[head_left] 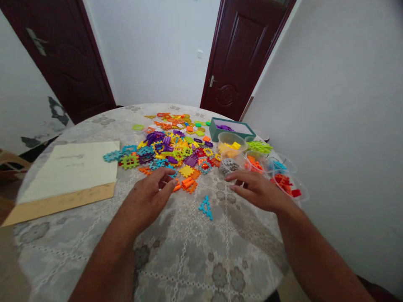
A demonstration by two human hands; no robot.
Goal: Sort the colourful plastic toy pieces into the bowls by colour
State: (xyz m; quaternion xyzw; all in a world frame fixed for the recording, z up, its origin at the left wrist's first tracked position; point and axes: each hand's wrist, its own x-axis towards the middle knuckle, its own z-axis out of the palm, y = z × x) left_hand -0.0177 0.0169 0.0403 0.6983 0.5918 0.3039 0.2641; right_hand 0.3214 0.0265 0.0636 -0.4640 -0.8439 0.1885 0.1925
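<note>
My left hand [147, 199] hovers at the near edge of a heap of plastic building pieces [176, 149], thumb and forefinger apart with nothing visible between them. Just beyond its thumb tip lie orange tube-like pieces [187, 183]; whether the thumb touches one I cannot tell. Over the table to the right, my right hand [256, 188] is open and empty, its fingers pointing left. Nearest to it stands a clear tub of grey pieces [230, 164]. Between the hands, nearer to me, a blue triangular piece [206, 208] lies flat on the patterned tablecloth [189, 251].
Clear tubs hold yellow [232, 147], orange [255, 161], blue [279, 165] and red pieces [286, 184]; light green pieces [260, 146] lie behind them. A green box [217, 132] with purple pieces stands at the back. Pale paper with a cardboard strip [69, 199] lies left.
</note>
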